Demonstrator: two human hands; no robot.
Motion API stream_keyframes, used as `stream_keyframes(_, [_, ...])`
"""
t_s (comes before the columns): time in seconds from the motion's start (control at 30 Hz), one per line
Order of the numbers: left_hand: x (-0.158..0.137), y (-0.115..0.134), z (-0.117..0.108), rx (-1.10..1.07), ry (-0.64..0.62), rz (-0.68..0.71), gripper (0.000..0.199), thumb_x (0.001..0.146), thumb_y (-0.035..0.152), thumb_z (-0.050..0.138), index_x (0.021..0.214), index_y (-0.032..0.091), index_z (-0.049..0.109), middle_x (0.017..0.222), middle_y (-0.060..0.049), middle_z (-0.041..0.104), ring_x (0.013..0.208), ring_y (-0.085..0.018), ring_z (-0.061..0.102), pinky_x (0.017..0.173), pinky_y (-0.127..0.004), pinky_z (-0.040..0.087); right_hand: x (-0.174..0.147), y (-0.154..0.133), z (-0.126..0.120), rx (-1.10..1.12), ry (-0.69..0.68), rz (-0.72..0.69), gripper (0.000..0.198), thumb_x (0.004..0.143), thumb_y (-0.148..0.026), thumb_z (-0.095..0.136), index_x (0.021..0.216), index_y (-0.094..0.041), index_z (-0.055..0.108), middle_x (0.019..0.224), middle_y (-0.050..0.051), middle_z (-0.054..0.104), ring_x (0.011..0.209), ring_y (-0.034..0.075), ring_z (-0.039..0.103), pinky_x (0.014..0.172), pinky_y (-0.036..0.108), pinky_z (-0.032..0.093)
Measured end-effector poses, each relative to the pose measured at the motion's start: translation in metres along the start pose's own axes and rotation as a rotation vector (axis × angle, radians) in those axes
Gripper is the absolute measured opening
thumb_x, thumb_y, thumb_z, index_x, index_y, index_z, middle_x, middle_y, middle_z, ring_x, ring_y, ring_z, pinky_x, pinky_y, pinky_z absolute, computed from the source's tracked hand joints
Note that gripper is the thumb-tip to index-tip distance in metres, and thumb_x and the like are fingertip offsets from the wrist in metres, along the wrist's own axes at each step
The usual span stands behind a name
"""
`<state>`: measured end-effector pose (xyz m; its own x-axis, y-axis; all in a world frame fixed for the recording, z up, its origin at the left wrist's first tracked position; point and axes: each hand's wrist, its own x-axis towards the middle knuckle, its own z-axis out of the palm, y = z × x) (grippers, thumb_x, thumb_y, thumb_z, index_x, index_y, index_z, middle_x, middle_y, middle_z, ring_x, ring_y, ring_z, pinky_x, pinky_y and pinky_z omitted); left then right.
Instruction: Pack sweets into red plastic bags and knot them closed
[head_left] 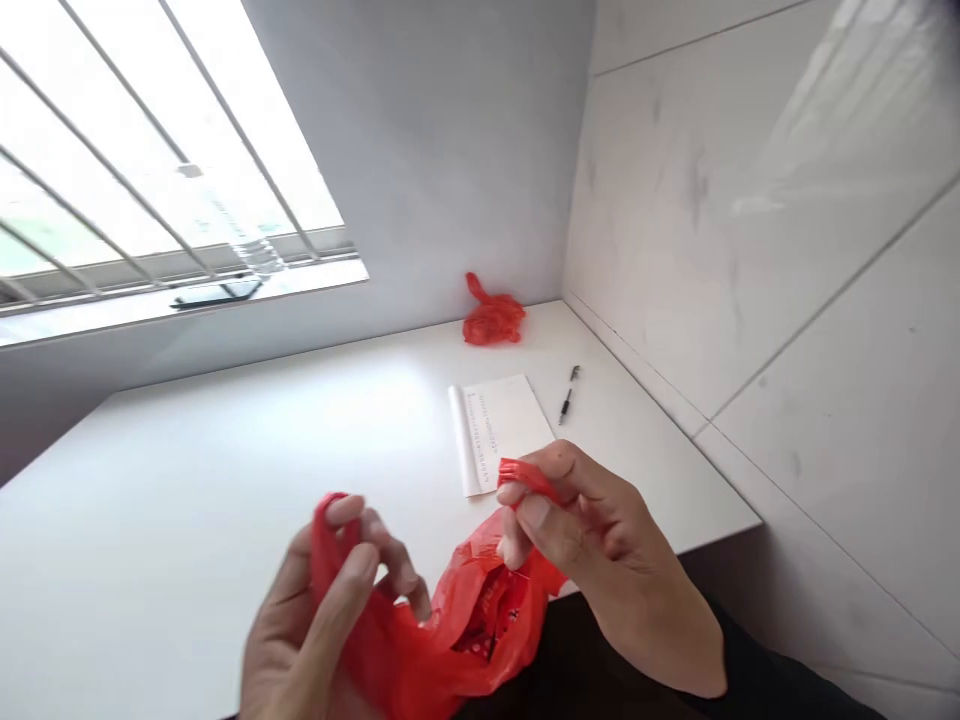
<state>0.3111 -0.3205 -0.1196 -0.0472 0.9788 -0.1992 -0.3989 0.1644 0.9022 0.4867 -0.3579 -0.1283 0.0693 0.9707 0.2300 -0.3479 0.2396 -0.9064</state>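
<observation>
A red plastic bag [450, 650] hangs between my two hands near the table's front edge. One of its handles is looped over the fingers of my left hand [322, 600], which curl around it. My right hand [585, 530] pinches the other handle between thumb and fingers. The bag's mouth gapes partly, and red things with white marks show inside; I cannot make out what they are. Just beyond my right hand lies an open notepad [517, 410] with handwriting on its page.
On the white table [262, 450], a second crumpled red bag [493, 318] sits by the back wall. A black pen [566, 408] and its cap [575, 372] lie right of the notepad. A clear bottle [255, 245] and a dark flat device [217, 293] rest on the barred window's sill.
</observation>
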Motion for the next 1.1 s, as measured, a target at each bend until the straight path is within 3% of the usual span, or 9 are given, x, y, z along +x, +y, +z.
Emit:
stream_keyframes(0.1, [0.002,0.003,-0.001,0.014,-0.021,-0.006,0.032,0.07,0.027,0.088,0.094,0.025,0.067,0.085,0.003,0.053,0.062,-0.009,0.052,0.05,-0.019,0.051,0.002,-0.001,-0.002,-0.094,-0.027,0.056,0.012,0.105,-0.035,0.057,0.105,-0.027,0.066,0.08,-0.003,0.065,0.075,0.01,0.065,0.068,0.02,0.054])
stream_keyframes(0.3, [0.0,-0.009,0.001,-0.038,-0.031,-0.088,0.029,0.075,0.037,0.086,0.092,0.023,0.068,0.082,0.003,0.054,0.057,-0.008,0.051,0.052,-0.02,0.052,0.006,0.003,0.014,-0.286,0.006,0.06,0.012,0.098,-0.029,0.066,0.106,-0.024,0.072,0.094,0.0,0.073,0.089,0.014,0.071,0.083,0.025,0.058])
stream_keyframes(0.37, [-0.002,-0.01,0.003,-0.047,-0.036,-0.139,0.028,0.075,0.038,0.086,0.088,0.021,0.067,0.076,0.003,0.053,0.057,-0.009,0.05,0.052,-0.02,0.051,0.008,0.007,0.02,-0.284,-0.032,0.062,0.012,0.097,-0.025,0.064,0.106,-0.023,0.072,0.089,-0.001,0.075,0.083,0.014,0.073,0.086,0.028,0.059])
stream_keyframes(0.57, [-0.012,-0.013,0.01,-0.076,-0.018,-0.172,0.031,0.071,0.038,0.089,0.081,0.019,0.068,0.071,0.001,0.057,0.057,-0.012,0.054,0.048,-0.021,0.05,0.009,0.018,0.029,-0.218,-0.102,0.153,0.012,0.099,-0.028,0.06,0.1,-0.021,0.07,0.079,-0.001,0.069,0.055,0.013,0.067,0.057,0.028,0.06])
stream_keyframes(0.73, [-0.016,-0.02,0.008,-0.076,-0.009,-0.169,0.03,0.067,0.035,0.091,0.083,0.019,0.072,0.07,0.001,0.06,0.054,-0.011,0.055,0.048,-0.021,0.05,0.008,0.023,0.03,-0.176,-0.12,0.178,0.015,0.099,-0.029,0.059,0.104,-0.021,0.071,0.076,-0.002,0.068,0.055,0.013,0.067,0.053,0.027,0.059])
stream_keyframes(0.8, [-0.012,-0.016,0.004,-0.041,-0.021,-0.157,0.031,0.066,0.034,0.092,0.086,0.019,0.073,0.069,0.001,0.061,0.052,-0.01,0.054,0.048,-0.021,0.051,0.01,0.02,0.027,-0.247,-0.098,0.122,0.013,0.099,-0.027,0.061,0.103,-0.021,0.072,0.079,-0.002,0.071,0.062,0.013,0.07,0.062,0.027,0.061])
stream_keyframes(0.93, [0.006,0.013,-0.002,0.089,-0.112,0.035,0.034,0.073,0.042,0.085,0.096,0.02,0.076,0.076,-0.003,0.066,0.054,-0.014,0.059,0.047,-0.024,0.054,0.021,-0.003,0.018,-0.451,0.023,-0.111,0.008,0.096,-0.028,0.068,0.099,-0.023,0.073,0.096,-0.001,0.076,0.091,0.015,0.072,0.086,0.027,0.059])
stream_keyframes(1.03, [0.011,0.038,0.001,0.161,-0.144,0.357,0.03,0.087,0.046,0.07,0.11,0.026,0.073,0.084,-0.003,0.069,0.073,-0.021,0.068,0.061,-0.031,0.062,0.03,-0.026,0.011,-0.491,0.117,-0.257,0.006,0.098,-0.029,0.065,0.098,-0.026,0.071,0.096,-0.002,0.073,0.093,0.016,0.07,0.085,0.029,0.059])
stream_keyframes(1.1, [0.008,0.045,0.005,0.286,-0.13,0.417,0.027,0.093,0.045,0.064,0.115,0.031,0.071,0.078,-0.001,0.066,0.072,-0.02,0.066,0.064,-0.03,0.061,0.032,-0.035,0.01,-0.507,0.113,-0.324,0.007,0.098,-0.027,0.064,0.094,-0.026,0.07,0.093,-0.002,0.069,0.092,0.016,0.068,0.088,0.031,0.058])
